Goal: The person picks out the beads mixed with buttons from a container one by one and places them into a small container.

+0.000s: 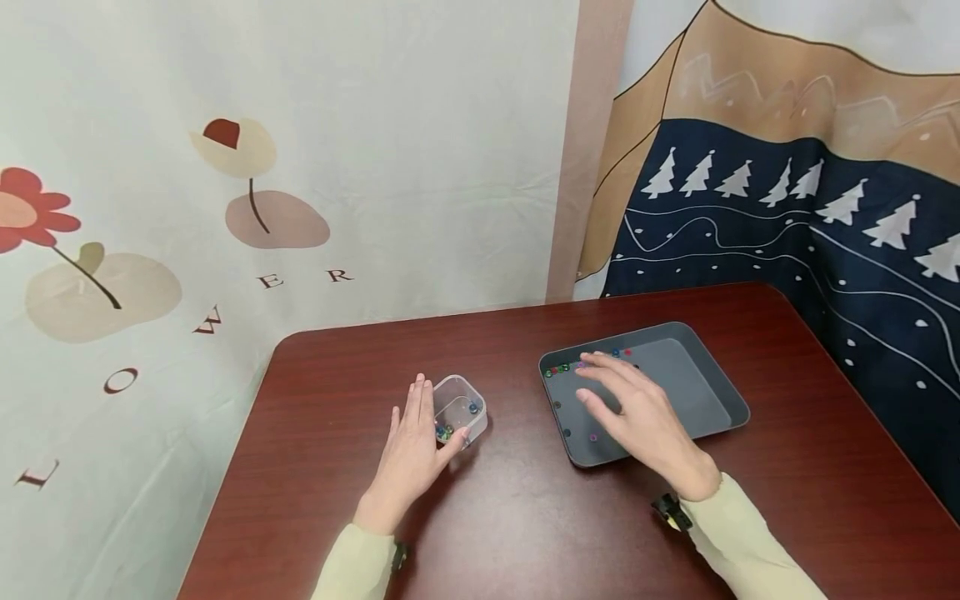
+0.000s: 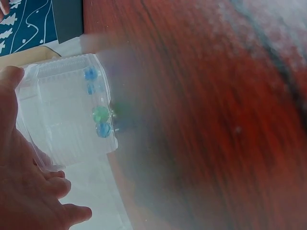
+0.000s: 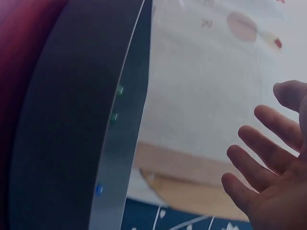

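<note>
A small clear plastic box (image 1: 477,423) sits on the table with a few blue and green beads (image 2: 100,114) low inside it. My left hand (image 1: 410,457) holds it, fingers along its left side and thumb at its near right side. My right hand (image 1: 643,417) hovers over the left part of a grey tray (image 1: 686,379), fingers spread and nothing between them. Small coloured beads (image 1: 557,369) lie mostly along the tray's far left edge; a pink bead (image 1: 593,437) is near its front. The right hand hides part of the tray floor.
Both stand on a dark red-brown wooden table (image 1: 337,392), the box left of the tray with a strip of tabletop between. Behind hangs a pale cloth (image 1: 420,167) printed with flowers; a dark blue cloth (image 1: 750,233) with white trees hangs at right.
</note>
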The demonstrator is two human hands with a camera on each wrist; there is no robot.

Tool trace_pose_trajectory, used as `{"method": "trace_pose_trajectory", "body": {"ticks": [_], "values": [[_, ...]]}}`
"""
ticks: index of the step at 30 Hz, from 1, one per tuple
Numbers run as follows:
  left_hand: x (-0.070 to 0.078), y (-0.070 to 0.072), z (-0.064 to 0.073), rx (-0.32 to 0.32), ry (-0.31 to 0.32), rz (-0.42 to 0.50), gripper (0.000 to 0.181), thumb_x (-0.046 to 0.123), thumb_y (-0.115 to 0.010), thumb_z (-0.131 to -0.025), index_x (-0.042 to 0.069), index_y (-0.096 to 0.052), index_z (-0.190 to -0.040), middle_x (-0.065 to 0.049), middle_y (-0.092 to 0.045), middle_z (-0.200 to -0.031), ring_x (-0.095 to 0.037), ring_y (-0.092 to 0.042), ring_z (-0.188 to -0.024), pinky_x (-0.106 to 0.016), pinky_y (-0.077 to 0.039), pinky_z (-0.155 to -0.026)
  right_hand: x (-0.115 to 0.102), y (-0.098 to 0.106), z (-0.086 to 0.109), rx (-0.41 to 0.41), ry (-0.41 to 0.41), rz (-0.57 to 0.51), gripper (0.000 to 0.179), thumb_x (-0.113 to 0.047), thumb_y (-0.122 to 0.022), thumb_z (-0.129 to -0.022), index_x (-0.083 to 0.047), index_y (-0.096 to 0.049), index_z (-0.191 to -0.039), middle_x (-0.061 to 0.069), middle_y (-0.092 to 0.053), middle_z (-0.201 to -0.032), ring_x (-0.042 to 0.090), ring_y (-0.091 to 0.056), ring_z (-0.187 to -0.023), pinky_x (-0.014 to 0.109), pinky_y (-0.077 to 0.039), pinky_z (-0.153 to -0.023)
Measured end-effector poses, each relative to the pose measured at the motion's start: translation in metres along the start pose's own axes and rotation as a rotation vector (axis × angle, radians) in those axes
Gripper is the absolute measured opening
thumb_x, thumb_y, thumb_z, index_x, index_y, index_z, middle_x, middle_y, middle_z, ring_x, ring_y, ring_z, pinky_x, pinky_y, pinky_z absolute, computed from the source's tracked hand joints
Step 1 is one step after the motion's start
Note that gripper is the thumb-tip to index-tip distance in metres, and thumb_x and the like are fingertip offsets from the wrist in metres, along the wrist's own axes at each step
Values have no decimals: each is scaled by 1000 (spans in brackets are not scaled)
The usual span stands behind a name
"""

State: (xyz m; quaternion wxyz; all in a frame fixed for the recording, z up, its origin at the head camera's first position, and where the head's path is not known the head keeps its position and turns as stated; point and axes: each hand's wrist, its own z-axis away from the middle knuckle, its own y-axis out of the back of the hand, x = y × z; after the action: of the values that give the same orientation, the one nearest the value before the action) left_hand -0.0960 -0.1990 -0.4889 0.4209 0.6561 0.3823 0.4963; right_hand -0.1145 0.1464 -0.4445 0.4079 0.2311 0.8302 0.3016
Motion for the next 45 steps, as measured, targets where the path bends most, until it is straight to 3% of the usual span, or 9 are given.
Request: {"method": "trace_pose_trajectory", "body": {"ticks": [5, 11, 24, 35, 45], "values": [[0, 0, 0, 4, 1, 13, 98, 50, -67, -95, -13, -25, -157, -26, -20, -168, -41, -25, -154, -68, -27, -116, 17, 14, 2, 4, -87, 21, 46, -20, -76, -95, -9, -66, -138, 8, -57, -150, 32, -54, -136, 59, -47, -104], [-1, -1, 0, 1, 3, 28, 98, 49, -68, -95, -13, -25, -157, -26, -19, -168, -40, -24, -154, -68, -26, -117, 37, 23, 3, -54, -138, 96, 59, -27, -76, -95, -8, -57, -148, 15, -51, -155, 39, -46, -142, 66, -40, -108], [-2, -2, 0, 2, 1, 37, 98, 49, -68, -96, -13, -24, -158, -26, -19, -168, -40, -23, -155, -68, -26, -117, 64, 23, 2, -296, -178, 283, 77, -48, -67, -98, -7, -43, -158, 20, -32, -165, 48, -27, -150, 73, -24, -114], [-1, -1, 0, -5, 3, 44, 98, 48, -68, -96, -13, -24, -158, -26, -17, -169, -40, -23, -155, -68, -25, -117, 78, 11, -4, -326, -204, 327, 75, -43, -69, -98, -4, -44, -156, 23, -39, -161, 50, -31, -148, 74, -27, -112], [-1, -1, 0, 0, 0, 52, 97, 47, -68, -95, -13, -24, -158, -26, -18, -169, -40, -23, -155, -68, -25, -117, 86, 8, -13, -331, -193, 347, 67, -36, -72, -97, 0, -52, -149, 26, -52, -148, 47, -49, -135, 71, -39, -106]]}}
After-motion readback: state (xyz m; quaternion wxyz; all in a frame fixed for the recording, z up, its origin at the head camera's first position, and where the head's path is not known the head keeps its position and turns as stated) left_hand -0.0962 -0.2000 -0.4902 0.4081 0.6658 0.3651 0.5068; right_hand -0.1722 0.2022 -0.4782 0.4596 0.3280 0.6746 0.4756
